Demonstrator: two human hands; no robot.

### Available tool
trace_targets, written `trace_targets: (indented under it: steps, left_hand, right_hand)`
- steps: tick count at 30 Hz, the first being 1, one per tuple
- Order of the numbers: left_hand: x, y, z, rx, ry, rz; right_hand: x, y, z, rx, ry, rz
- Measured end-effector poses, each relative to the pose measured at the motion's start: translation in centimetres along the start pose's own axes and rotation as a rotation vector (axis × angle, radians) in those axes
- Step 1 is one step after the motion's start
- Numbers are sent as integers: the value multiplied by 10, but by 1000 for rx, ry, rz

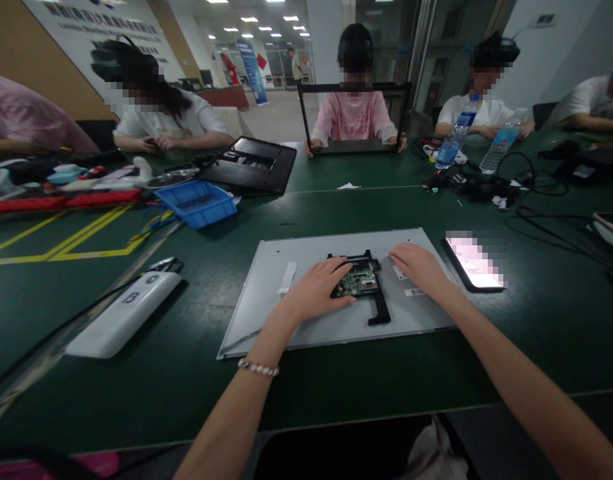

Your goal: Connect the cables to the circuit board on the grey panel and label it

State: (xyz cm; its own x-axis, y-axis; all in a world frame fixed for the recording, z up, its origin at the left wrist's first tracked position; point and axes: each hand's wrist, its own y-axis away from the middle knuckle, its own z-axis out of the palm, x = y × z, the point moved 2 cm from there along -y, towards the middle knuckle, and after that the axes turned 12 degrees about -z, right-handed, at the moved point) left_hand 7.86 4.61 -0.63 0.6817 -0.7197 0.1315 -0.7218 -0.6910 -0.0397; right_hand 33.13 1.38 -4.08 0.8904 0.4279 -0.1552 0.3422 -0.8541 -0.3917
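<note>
A grey-white flat display panel [326,330] lies on the table in front of me. On its middle sits a green circuit board [365,281] in a black plastic bracket [379,308]. My left hand [319,288] grips the left side of the board, fingers over its upper part and thumb along its lower edge, hiding that side. Just right of the bracket, my right hand [417,265] rests low over the panel beside small white labels [414,292]. Its fingers are bent and close together; whatever they hold, if anything, is hidden.
A white power bank [129,310] with a cable lies left, and a phone [473,263] right of the panel. Beyond are a blue basket [199,205], a black casing [251,165], bottles [456,137] and tangled cables. A person opposite holds a black frame [356,148]; others sit alongside.
</note>
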Motion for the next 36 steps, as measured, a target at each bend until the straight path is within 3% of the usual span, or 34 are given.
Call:
trace_targets:
  steps: [27,31,36]
  left_hand:
    - [-5,-3,7,-6,50,4]
    - [-5,-2,7,0,59,-1]
    - [-3,0,6,14,63,13]
  right_hand:
    - [-3,4,-1,78,-174,75]
    - [-12,-7,-9,114,-185,70]
    - [-30,-42,-13,58,-136,4]
